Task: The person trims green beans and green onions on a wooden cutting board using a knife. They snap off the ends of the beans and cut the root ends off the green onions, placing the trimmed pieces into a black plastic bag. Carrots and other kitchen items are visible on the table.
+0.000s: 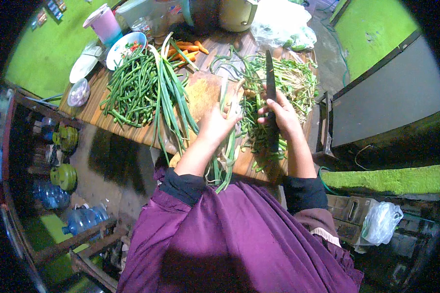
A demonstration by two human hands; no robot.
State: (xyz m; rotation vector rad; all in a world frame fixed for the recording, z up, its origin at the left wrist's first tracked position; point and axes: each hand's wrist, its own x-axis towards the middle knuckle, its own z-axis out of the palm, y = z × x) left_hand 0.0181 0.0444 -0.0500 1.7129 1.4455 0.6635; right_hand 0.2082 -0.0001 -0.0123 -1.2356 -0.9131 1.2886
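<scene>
My left hand (218, 126) is closed around a few scallions (226, 168). Their pale ends point away from me over a wooden cutting board (201, 93), and their green parts hang over the table edge toward my lap. A long dark knife (270, 73) is in my right hand (284, 113), held upright in the picture. Left of the board, more scallions (170, 88) lie across a heap of cut green beans (130, 91). Beneath and beyond the knife spreads a pile of leafy stems and trimmings (293, 78), partly hidden by my right hand.
Carrots (185, 51) lie behind the board. At the far left stand a bowl with chopped red pieces (130, 45), a bag of shallots or garlic (79, 93) and a pink-and-blue cup (104, 25). A pot (236, 14) and white plastic bags (282, 23) occupy the wooden table's (132, 133) back.
</scene>
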